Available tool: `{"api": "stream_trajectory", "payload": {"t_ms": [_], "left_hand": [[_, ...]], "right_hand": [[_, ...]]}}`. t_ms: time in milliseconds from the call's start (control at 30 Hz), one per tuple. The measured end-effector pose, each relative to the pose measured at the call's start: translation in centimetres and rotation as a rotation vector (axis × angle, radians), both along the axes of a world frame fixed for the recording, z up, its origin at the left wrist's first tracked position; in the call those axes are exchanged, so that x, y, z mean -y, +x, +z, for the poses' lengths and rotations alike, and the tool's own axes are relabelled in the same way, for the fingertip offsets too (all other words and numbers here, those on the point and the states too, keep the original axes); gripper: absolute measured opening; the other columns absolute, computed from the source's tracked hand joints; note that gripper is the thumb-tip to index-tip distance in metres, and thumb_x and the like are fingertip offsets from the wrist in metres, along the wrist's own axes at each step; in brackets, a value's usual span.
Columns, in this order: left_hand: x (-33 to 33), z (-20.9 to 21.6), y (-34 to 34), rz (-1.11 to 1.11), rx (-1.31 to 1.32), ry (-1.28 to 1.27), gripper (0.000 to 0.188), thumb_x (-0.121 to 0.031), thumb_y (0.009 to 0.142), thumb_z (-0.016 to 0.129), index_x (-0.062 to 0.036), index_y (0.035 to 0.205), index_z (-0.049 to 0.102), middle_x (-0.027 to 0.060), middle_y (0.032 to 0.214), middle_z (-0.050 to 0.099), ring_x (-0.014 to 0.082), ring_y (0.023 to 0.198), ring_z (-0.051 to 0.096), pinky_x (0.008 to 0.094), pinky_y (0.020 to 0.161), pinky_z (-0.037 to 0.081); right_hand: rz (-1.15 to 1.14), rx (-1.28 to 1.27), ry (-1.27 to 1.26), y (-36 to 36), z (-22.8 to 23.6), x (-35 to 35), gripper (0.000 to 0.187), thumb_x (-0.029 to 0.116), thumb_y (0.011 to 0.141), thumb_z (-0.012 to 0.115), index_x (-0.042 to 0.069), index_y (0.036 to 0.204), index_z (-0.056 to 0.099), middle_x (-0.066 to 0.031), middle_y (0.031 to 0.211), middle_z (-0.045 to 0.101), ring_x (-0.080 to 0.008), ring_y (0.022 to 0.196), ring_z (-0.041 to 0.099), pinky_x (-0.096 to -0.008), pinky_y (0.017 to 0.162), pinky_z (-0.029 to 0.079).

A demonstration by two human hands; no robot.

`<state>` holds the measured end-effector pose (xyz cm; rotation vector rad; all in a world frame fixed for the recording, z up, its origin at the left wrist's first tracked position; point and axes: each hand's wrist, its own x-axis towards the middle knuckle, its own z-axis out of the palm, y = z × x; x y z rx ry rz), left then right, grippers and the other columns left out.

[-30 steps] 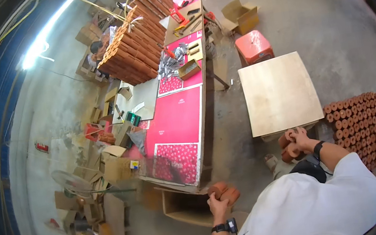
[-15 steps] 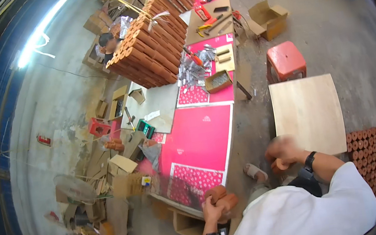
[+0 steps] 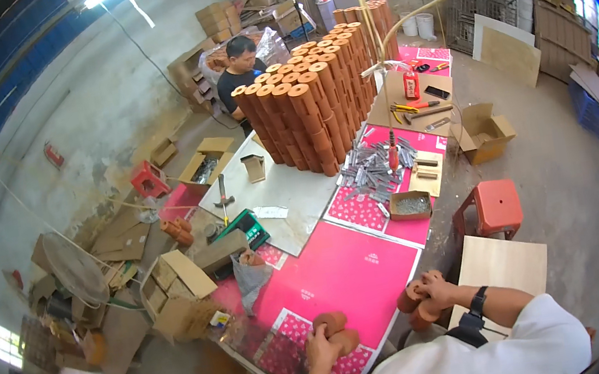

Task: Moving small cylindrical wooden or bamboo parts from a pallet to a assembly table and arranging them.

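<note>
My left hand (image 3: 323, 354) is closed around reddish-brown cylinders (image 3: 346, 341), at least two of them, over the near end of the pink-covered table (image 3: 343, 269). In my right hand (image 3: 435, 294) are more such cylinders (image 3: 423, 315), gripped just off the table's right edge; my fingers hide part of them. A tall stack of like cylinders (image 3: 314, 103), with round holes in their ends, stands upright farther along the table. Nearer than the stack lie a heap of grey metal strips (image 3: 378, 167) and an open box of small metal pieces (image 3: 411, 206).
A pale board (image 3: 501, 265) lies beside my right arm, with a red stool (image 3: 494, 206) beyond it. On the left of the table are a hammer (image 3: 223, 198), a green case (image 3: 248, 229) and cardboard boxes (image 3: 174, 279). Behind the stack is another person (image 3: 240, 76).
The view has swung up and to the right. My right hand has brought its cylinders from beside the pale board to the table's edge. My left hand still holds its cylinders, now over the tabletop.
</note>
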<state>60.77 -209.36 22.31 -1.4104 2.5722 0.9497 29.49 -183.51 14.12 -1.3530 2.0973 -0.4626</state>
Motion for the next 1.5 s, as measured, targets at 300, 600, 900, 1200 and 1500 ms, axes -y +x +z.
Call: {"api": "stream_trajectory", "payload": {"t_ms": [300, 600, 900, 1200, 1500], "left_hand": [[4.5, -1.6, -4.8, 0.096, -0.001, -0.136, 0.07, -0.02, 0.064, 0.083, -0.0131, 0.129, 0.058, 0.0253, 0.12, 0.057, 0.0439, 0.106, 0.059, 0.0493, 0.092, 0.051], [8.1, -5.0, -13.7, 0.235, 0.043, -0.328, 0.065, -0.021, 0.068, 0.08, -0.0095, 0.127, 0.058, 0.0261, 0.116, 0.058, 0.0468, 0.105, 0.058, 0.0517, 0.092, 0.049], [13.3, -1.9, -27.4, 0.282, 0.157, -0.171, 0.066, -0.008, 0.069, 0.076, -0.009, 0.131, 0.054, 0.0277, 0.127, 0.05, 0.0475, 0.106, 0.058, 0.0514, 0.092, 0.05], [15.3, -4.9, -31.8, 0.311, 0.098, -0.23, 0.067, -0.009, 0.07, 0.077, -0.0071, 0.132, 0.054, 0.027, 0.128, 0.049, 0.0468, 0.106, 0.058, 0.0494, 0.09, 0.051], [17.2, -5.6, -30.2, 0.409, 0.112, -0.063, 0.073, -0.012, 0.064, 0.077, -0.0089, 0.134, 0.054, 0.0257, 0.131, 0.05, 0.0452, 0.114, 0.056, 0.048, 0.099, 0.048]], "right_hand": [[0.41, -0.158, -0.079, -7.2, 3.9, 16.8, 0.062, 0.021, 0.069, 0.074, 0.018, 0.129, 0.06, -0.0314, 0.15, 0.031, -0.0484, 0.14, 0.032, -0.0546, 0.109, 0.036], [0.6, -0.246, 0.059, -13.0, 7.2, 30.7, 0.049, 0.013, 0.074, 0.071, 0.015, 0.123, 0.062, -0.0226, 0.156, 0.027, -0.0452, 0.137, 0.04, -0.054, 0.096, 0.052], [0.365, -0.155, 0.126, -17.1, 2.3, 36.3, 0.032, 0.01, 0.085, 0.061, 0.015, 0.116, 0.067, -0.0168, 0.162, 0.019, -0.0477, 0.139, 0.038, -0.0561, 0.083, 0.057], [0.303, -0.184, 0.128, -18.3, 0.9, 39.5, 0.043, 0.019, 0.083, 0.066, 0.013, 0.125, 0.064, -0.016, 0.164, 0.016, -0.0467, 0.142, 0.032, -0.0615, 0.079, 0.055], [0.281, -0.141, 0.096, -17.9, 4.3, 39.9, 0.037, 0.015, 0.079, 0.067, 0.011, 0.116, 0.069, -0.0155, 0.164, 0.016, -0.0476, 0.141, 0.035, -0.0597, 0.083, 0.055]]}}
